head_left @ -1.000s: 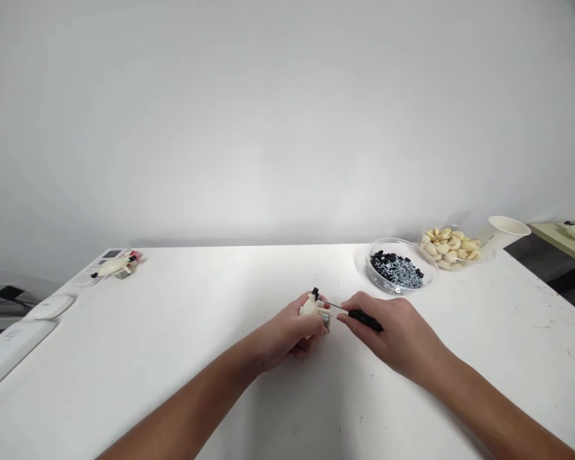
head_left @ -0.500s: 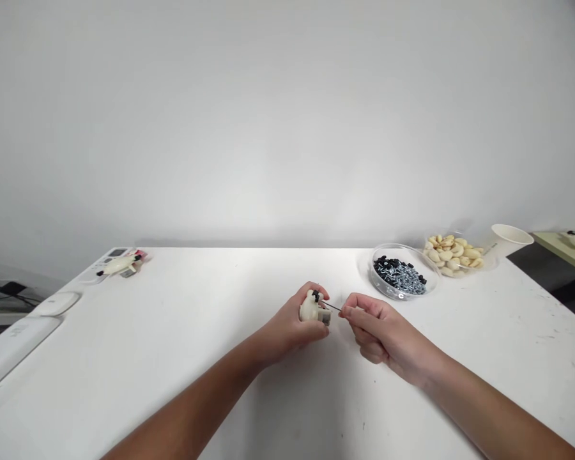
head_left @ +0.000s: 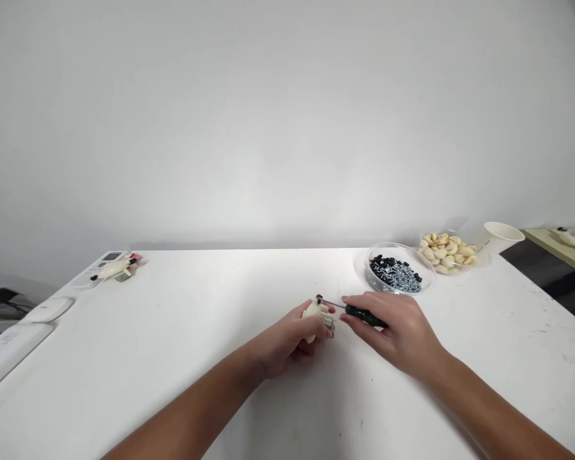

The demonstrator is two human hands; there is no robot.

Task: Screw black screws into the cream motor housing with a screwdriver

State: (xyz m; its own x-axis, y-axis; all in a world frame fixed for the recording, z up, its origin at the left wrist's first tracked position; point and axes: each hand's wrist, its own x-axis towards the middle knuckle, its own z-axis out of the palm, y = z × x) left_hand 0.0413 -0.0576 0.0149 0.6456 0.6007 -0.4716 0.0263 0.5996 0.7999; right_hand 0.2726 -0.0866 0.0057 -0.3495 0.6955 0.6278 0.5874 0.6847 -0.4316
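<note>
My left hand (head_left: 287, 340) is closed round a small cream plastic piece (head_left: 311, 312) with a rounded body and a black part at its top. A grey, box-like portion of that piece shows by the thumb. My right hand (head_left: 405, 326) grips a screwdriver (head_left: 367, 315) by its dark green handle, palm over the top. Its thin metal shaft points left, and the tip meets or lies very close to the black part; contact is too small to tell. Both hands are held above the white table.
A clear round dish (head_left: 429, 281) of screws and small black parts sits at the right. Behind it is a clear container of cream pieces (head_left: 448, 252), beside a white cup (head_left: 504, 237). Another cream piece (head_left: 115, 269) lies at the far left, near white boxes (head_left: 16, 351) along the edge.
My right hand has shifted its hold, from fingertips near the shaft to an overhand grip with the green handle showing. The cream piece has turned and dropped slightly in my left hand.
</note>
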